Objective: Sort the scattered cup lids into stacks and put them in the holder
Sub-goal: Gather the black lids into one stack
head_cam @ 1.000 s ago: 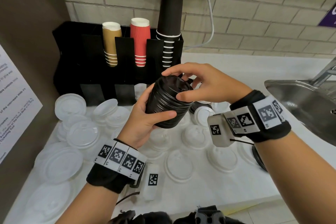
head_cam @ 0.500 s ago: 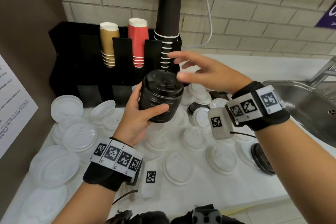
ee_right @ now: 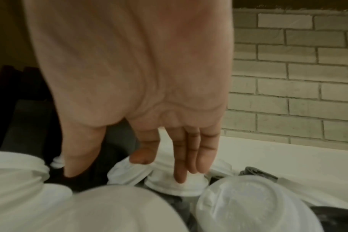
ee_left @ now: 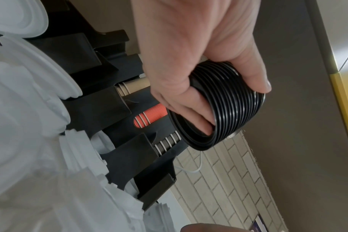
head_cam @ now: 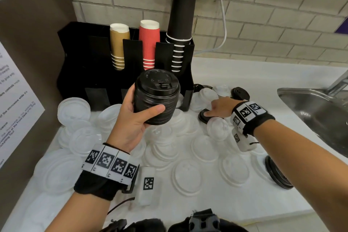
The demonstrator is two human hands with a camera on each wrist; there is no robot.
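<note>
White lids (head_cam: 188, 177) lie scattered over the near part of the white counter (head_cam: 207, 211), most of them flat, some overlapping. At the near right edge a black lid (head_cam: 278, 175) rests partly hidden under the right forearm.

Above the lids, left of middle, the left hand (head_cam: 131, 118) grips a black stack (head_cam: 157, 98) of nested lids, thumb across the front and fingers curled behind; in the left wrist view one fingertip (ee_left: 206, 128) tucks inside the bottom rim of the stack (ee_left: 226, 106). The stack is held clear of the counter, just in front of the holder.

To the right, the right hand (head_cam: 219, 108) reaches down among the lids, fingers (ee_right: 181, 164) straight and loosely spread, gripping nothing. Its thumb points at a black lid on the counter (head_cam: 204, 117), and in the right wrist view the middle fingertip touches a small white lid (ee_right: 175, 183). The two hands are well apart.

Behind them the black holder (head_cam: 79, 73) stands against the brick wall (head_cam: 263, 15), with tan cups (head_cam: 118, 47), red cups (head_cam: 149, 43) and tall black cups (head_cam: 181, 24) upside down in its slots. More lids, white and black, lie just right of the holder (head_cam: 240, 93). Far right is a steel sink (head_cam: 320, 111).
</note>
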